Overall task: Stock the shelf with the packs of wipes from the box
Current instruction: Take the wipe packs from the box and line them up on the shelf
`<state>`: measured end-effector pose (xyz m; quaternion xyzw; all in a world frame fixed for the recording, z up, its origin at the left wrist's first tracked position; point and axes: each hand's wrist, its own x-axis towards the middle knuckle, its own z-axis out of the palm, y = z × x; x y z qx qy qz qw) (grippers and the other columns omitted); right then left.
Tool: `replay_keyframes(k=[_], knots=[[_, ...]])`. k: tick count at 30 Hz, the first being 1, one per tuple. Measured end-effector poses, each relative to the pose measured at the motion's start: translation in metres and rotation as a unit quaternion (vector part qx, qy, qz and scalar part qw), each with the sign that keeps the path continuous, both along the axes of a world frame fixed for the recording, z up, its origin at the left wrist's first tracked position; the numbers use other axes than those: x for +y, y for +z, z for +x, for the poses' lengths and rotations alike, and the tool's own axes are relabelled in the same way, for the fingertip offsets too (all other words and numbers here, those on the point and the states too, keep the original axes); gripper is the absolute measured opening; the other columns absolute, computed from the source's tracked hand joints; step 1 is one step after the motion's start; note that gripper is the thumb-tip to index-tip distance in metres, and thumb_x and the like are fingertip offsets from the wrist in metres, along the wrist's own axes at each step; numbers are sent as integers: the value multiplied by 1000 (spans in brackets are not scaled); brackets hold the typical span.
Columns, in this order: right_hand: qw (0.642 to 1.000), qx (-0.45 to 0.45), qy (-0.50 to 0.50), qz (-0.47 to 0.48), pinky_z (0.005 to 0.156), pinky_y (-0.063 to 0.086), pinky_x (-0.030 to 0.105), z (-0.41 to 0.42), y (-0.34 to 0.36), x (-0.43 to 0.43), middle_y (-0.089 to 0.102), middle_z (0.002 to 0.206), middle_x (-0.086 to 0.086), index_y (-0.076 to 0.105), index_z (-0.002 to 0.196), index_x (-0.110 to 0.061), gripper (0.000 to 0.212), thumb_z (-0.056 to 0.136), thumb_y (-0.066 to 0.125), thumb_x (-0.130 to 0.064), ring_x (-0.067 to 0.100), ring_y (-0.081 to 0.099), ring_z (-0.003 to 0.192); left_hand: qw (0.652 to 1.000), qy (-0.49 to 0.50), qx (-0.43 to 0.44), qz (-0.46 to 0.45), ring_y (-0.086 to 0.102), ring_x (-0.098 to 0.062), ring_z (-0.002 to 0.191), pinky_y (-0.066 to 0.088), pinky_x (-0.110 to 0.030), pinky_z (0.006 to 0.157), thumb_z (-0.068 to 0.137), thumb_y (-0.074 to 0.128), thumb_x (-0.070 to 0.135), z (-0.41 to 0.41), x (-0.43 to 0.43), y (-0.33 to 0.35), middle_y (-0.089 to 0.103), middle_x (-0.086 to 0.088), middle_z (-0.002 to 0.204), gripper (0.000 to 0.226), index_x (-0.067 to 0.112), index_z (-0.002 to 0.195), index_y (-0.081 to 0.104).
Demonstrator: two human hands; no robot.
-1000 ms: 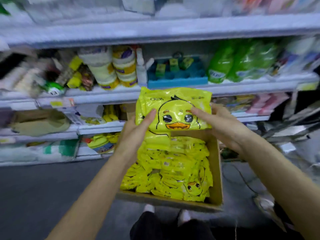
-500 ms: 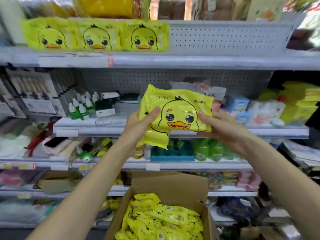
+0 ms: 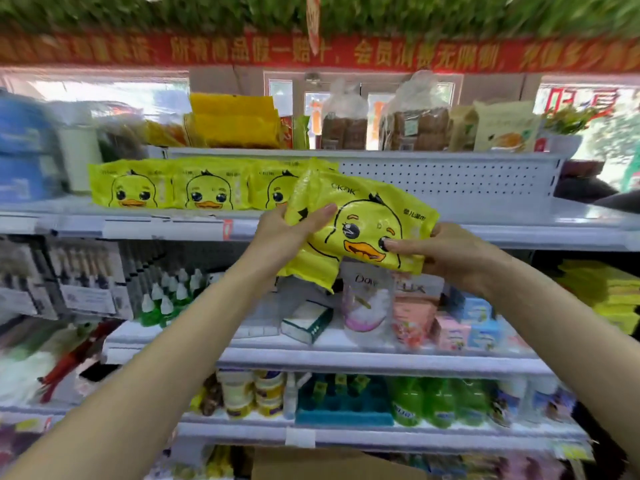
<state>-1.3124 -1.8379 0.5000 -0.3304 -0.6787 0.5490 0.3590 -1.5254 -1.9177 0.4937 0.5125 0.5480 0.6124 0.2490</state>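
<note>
Both our left hand and right hand grip the yellow plastic wipes pack; the grey metal shelf gap lies upper-right.

Red banner with yellow characters beneath overhead green foliage, bright daylit windows just below it.

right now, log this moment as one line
hands: left hand and right hand grip wipes pack | pack: tilted, level with shelf | shelf: row of packs standing
</note>
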Motion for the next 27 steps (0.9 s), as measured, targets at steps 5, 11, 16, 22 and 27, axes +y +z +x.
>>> replay_keyframes(k=[5,11,16,22,27], knots=[[1000,15,-1,-24,69,59,25,-1,32,28,76,83,2,69,97,-10,37,61,74,-13,11,71,70,999,-8,30,-19,55,3,84,36,-20,79,84,66,49,0,29,50,55,22,87,23,31,94,56],[996,56,-70,7,71,59,25,-2,68,75,74,97,5,66,108,-9,36,72,71,-7,14,71,79,996,12,79,-33,62,-29,112,52,-48,93,53,79,69,-36,84,114,65,-4,121,95,15,129,55],[979,50,-193,39,62,58,25,-8,75,122,72,89,6,66,97,-8,24,75,75,-6,15,70,74,992,-3,124,-19,70,-24,87,57,-40,85,72,83,33,-73,145,158,73,-5,93,29,20,88,64],[956,42,-288,38,47,55,21,-19,55,178,70,77,7,65,89,-5,21,73,79,-3,9,65,49,989,-21,146,-26,68,-22,79,56,-37,82,78,79,33,-90,210,177,71,-6,91,27,15,92,64],[947,-15,-317,39,65,58,33,-25,48,221,67,84,15,62,83,-4,23,71,82,-4,21,63,63,983,-6,177,-46,69,-26,88,57,-41,84,74,81,39,-97,245,174,71,-8,98,42,12,101,64]])
